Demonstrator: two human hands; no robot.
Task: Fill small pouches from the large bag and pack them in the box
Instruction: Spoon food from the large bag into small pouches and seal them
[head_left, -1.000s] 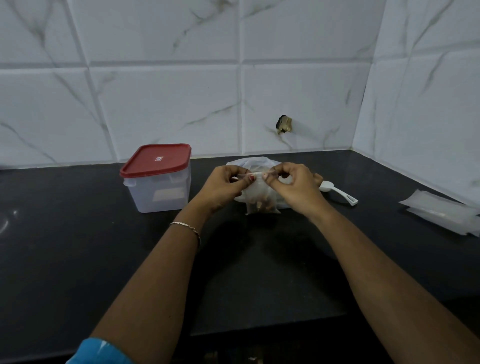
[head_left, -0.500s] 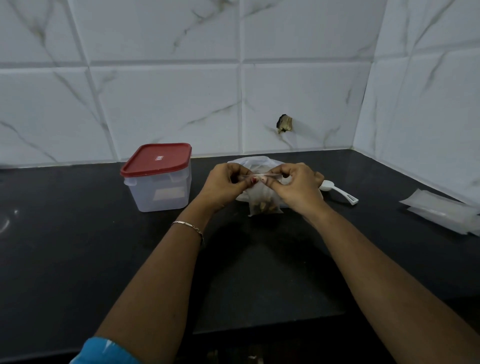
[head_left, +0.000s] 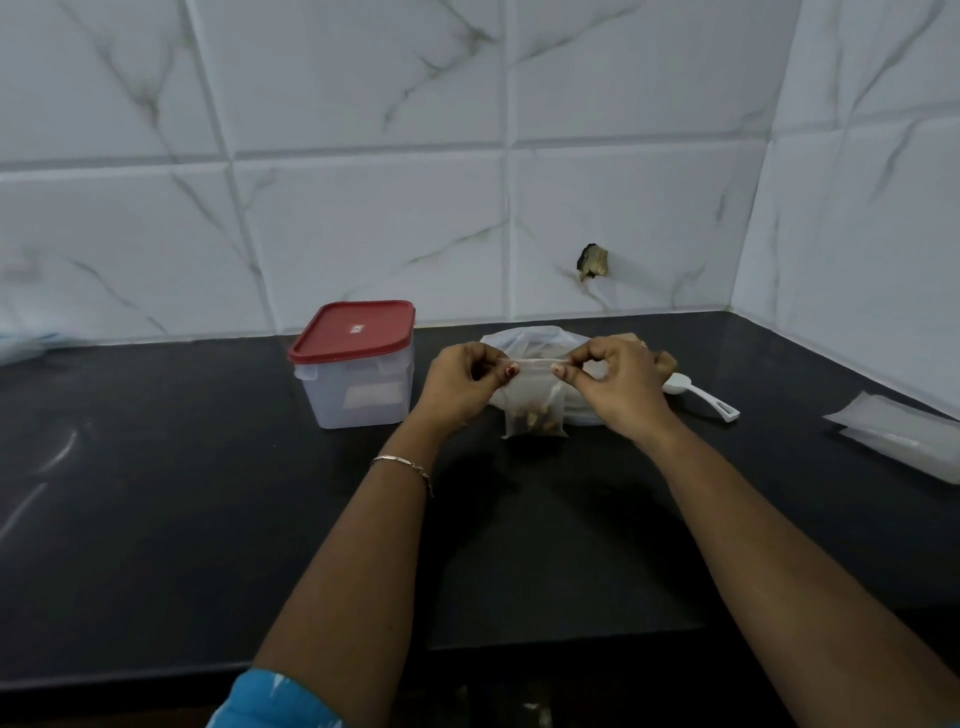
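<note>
A: Why are we holding the small pouch (head_left: 535, 410) up by its top edge, in the middle of the frame?

B: We judge it is so the contents sink. The brown pieces sit in the lower part, the bottom edge looks to rest on or just above the counter (head_left: 156, 519), and the top strip stays free of them for closing.

A: And our grip?

B: The left hand (head_left: 460, 387) has its fingers (head_left: 506, 370) pressed together on the left end of the strip; the right hand (head_left: 621, 384) has thumb and forefinger pinched on the right end. Both are clamped on the pouch, pulling the mouth flat between them. That reads to us as sealing, though we cannot tell whether the strip is shut yet.

A: Why is the large bag (head_left: 524, 340) right behind?

B: It lies just beyond our hands, above the centre of the frame, so a scoop has little way to travel. The white scoop (head_left: 698, 396) lies just right of it, handle towards the right, where the right hand can take it.

A: The box (head_left: 358, 387)?

B: Left of centre, near the left hand, red lid (head_left: 353, 332) still on. We would have to open it before the pouch goes in.

A: And the flat clear packets (head_left: 898, 436) at the right edge?

B: Probably spare empty pouches, kept well apart from the filling.
</note>
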